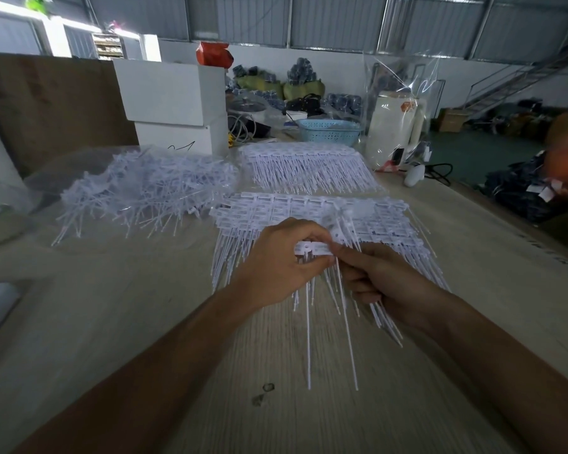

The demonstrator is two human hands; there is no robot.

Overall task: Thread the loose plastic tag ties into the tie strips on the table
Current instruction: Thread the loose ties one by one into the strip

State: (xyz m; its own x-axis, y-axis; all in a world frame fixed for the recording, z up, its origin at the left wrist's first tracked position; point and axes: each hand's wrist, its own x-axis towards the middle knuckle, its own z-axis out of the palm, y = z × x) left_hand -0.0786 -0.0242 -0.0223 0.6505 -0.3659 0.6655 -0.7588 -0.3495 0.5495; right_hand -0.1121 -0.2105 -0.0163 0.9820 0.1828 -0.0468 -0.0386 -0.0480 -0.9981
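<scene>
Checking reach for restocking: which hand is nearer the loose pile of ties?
Left. The left hand lies right of and nearer the camera than the loose pile; the right hand sits farther right.

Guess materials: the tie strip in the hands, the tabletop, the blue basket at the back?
Tie strip: looks like white, slightly translucent plastic, thin and flexible; its tails droop. Table: pale wood-grain surface, matte, probably laminate or veneer; streaked grain lines show. Blue basket: appears moulded plastic, perforated walls, smooth finish.
</scene>
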